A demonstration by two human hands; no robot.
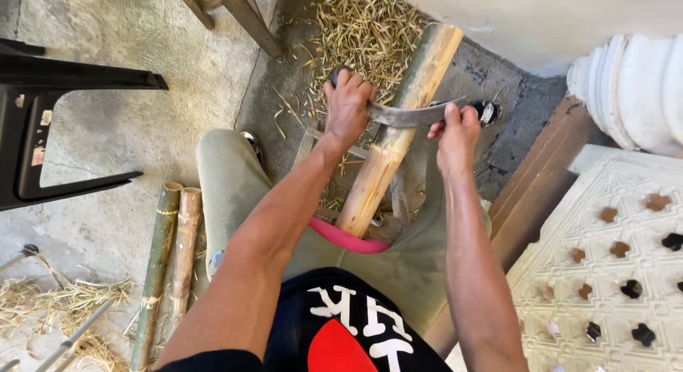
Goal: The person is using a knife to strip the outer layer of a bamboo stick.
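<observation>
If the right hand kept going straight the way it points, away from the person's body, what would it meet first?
Likely the dark end of the curved blade that the right hand grips, then bare concrete floor towards the wall; depth is hard to judge from above.

Left hand (347, 109), right hand (457, 130) both clenched
</observation>
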